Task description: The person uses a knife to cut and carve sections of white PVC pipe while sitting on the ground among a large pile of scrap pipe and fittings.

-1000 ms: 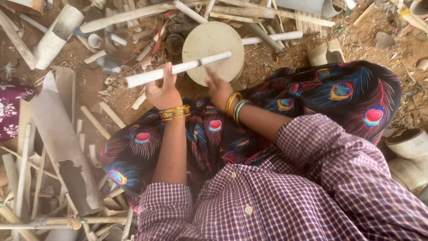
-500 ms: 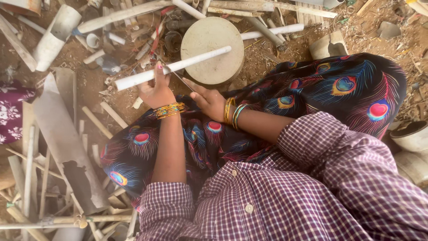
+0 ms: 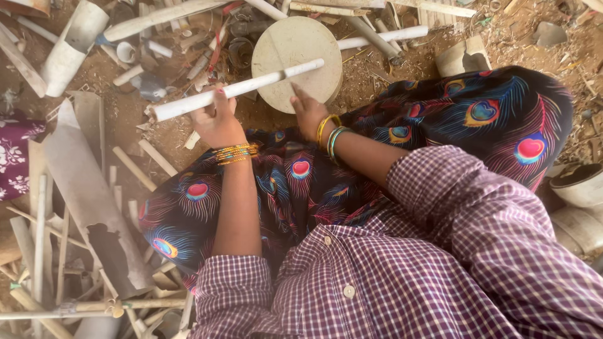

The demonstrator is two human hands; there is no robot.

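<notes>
The left hand point(image 3: 217, 122) sits left of the centre of the frame, with its fingers curled closed around a long white pipe point(image 3: 239, 90). The pipe runs slanted from the left side up toward the upper middle, and its far end lies across the top of a round wooden block point(image 3: 295, 63), touching it. The right hand point(image 3: 308, 113) is just right of the pipe, at the lower edge of the block; its fingers are stretched and loosely open, the fingertips press on the block near the pipe, and it holds nothing. Both wrists carry bangles: gold ones point(image 3: 235, 152) on the left, gold and green ones point(image 3: 330, 132) on the right. Below the hands, a dark cloth with peacock feather pattern point(image 3: 440, 125) covers the lap, and a purple checked shirt point(image 3: 408, 263) fills the lower right of the frame. On the dirt ground point(image 3: 125, 119) many cut pipe pieces lie about: a wide grey split pipe point(image 3: 88, 201) at the left, a thick white tube point(image 3: 72, 47) in the upper left, and another white pipe point(image 3: 383, 37) behind the block.
</notes>
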